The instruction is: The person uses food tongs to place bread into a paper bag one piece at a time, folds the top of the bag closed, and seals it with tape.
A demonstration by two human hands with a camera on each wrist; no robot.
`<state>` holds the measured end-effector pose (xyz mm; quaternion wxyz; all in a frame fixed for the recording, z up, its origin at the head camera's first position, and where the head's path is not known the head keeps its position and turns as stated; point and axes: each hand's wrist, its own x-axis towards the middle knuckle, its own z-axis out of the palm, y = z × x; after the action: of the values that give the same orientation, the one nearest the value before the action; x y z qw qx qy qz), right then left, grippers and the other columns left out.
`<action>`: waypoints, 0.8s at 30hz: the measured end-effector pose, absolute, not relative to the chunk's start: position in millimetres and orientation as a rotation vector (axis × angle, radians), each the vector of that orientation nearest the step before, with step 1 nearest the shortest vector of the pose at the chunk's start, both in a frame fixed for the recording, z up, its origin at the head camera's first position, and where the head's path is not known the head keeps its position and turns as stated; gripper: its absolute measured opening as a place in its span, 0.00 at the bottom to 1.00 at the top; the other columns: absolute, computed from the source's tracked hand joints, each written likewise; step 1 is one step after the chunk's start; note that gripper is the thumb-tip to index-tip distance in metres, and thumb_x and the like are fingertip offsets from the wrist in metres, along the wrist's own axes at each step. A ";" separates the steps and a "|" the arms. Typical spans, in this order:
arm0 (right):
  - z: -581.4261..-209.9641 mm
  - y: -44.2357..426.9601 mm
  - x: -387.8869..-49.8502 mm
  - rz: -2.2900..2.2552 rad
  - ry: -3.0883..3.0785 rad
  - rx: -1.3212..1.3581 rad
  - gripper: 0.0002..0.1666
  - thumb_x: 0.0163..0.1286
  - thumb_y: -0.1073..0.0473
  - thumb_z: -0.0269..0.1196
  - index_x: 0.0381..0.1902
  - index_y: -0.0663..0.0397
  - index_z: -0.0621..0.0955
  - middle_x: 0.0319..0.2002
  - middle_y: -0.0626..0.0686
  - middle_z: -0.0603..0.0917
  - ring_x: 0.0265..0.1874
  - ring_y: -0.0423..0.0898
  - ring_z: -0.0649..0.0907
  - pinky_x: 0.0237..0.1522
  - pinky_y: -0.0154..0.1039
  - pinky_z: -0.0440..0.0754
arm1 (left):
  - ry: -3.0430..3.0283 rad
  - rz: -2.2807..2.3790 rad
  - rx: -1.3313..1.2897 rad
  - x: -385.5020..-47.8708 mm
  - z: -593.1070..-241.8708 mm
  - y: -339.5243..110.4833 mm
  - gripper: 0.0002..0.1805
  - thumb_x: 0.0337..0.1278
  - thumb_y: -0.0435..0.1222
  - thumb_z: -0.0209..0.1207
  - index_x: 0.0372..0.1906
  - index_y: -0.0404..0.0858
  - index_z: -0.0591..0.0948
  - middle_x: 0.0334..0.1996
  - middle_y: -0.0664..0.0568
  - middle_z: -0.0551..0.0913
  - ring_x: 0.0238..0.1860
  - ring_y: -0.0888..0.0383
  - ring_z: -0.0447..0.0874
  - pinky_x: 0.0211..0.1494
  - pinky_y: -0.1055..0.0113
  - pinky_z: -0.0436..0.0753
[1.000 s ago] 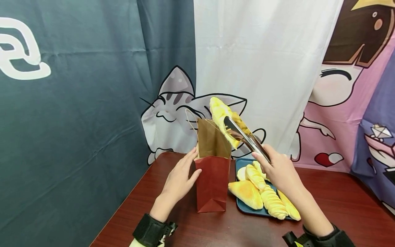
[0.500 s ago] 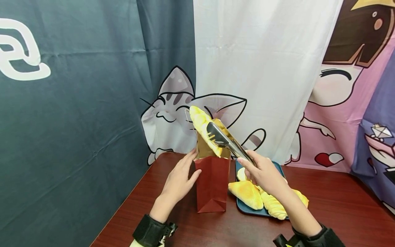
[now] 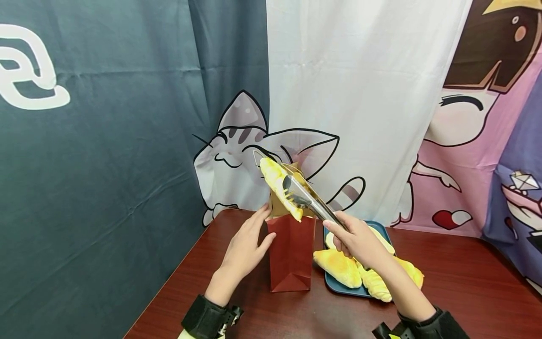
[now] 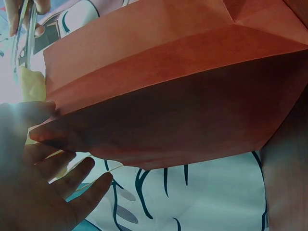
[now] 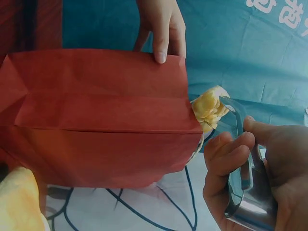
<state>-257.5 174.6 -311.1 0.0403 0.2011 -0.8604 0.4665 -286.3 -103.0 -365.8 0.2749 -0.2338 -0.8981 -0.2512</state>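
Note:
A red paper bag point(image 3: 290, 254) with a brown inside and string handles stands upright on the table. My left hand point(image 3: 245, 245) rests against its left side near the top, fingers fairly straight, thumb at the front edge; in the left wrist view this hand point(image 4: 57, 187) touches the bag's rim. My right hand point(image 3: 360, 238) grips metal tongs point(image 3: 315, 202), whose tips hold a long yellow bread roll point(image 3: 277, 186) tilted over the bag's mouth. In the right wrist view the roll point(image 5: 211, 107) appears just beyond the bag's rim, its lower end partly hidden by the bag.
A blue tray point(image 3: 338, 286) stands right of the bag, bearing several breads, including a triangular one point(image 3: 338, 268) and a twisted one point(image 3: 377, 285). My right forearm covers part of it. The brown table point(image 3: 178, 292) meets a printed curtain point(image 3: 127, 165) behind.
My right hand has moved left and slightly down, carrying the roll in the tongs from the bag's upper right to over its mouth. The left hand and bag have stayed in place.

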 end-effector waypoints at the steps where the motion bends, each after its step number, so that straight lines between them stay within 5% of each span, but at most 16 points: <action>1: -312.3 175.5 -259.0 1.440 -2.633 0.621 0.17 0.78 0.45 0.53 0.40 0.53 0.75 0.16 0.49 0.74 0.11 0.39 0.70 0.12 0.36 0.72 | -2.414 -0.678 -0.628 -286.2 -365.9 -103.1 0.31 0.68 0.43 0.60 0.73 0.42 0.68 0.75 0.53 0.66 0.72 0.50 0.69 0.71 0.52 0.73; 10: -311.1 178.3 -264.8 1.573 -2.599 0.609 0.20 0.79 0.48 0.52 0.40 0.62 0.72 0.16 0.51 0.73 0.11 0.39 0.69 0.12 0.36 0.70 | -2.403 -0.686 -0.633 -286.5 -366.7 -102.9 0.32 0.67 0.43 0.61 0.74 0.44 0.67 0.76 0.55 0.65 0.73 0.51 0.69 0.71 0.52 0.73; 24: -318.0 181.0 -266.1 1.216 -2.694 0.340 0.25 0.76 0.37 0.53 0.46 0.55 0.75 0.17 0.51 0.76 0.14 0.42 0.74 0.18 0.36 0.72 | -2.409 -0.687 -0.619 -286.3 -367.0 -103.6 0.32 0.67 0.43 0.61 0.74 0.44 0.68 0.76 0.56 0.65 0.72 0.52 0.69 0.71 0.52 0.73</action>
<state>-266.1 181.0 -318.0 0.0830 0.1139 -0.9024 0.4073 -286.3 -103.6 -367.0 0.2768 -0.2306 -0.8971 -0.2557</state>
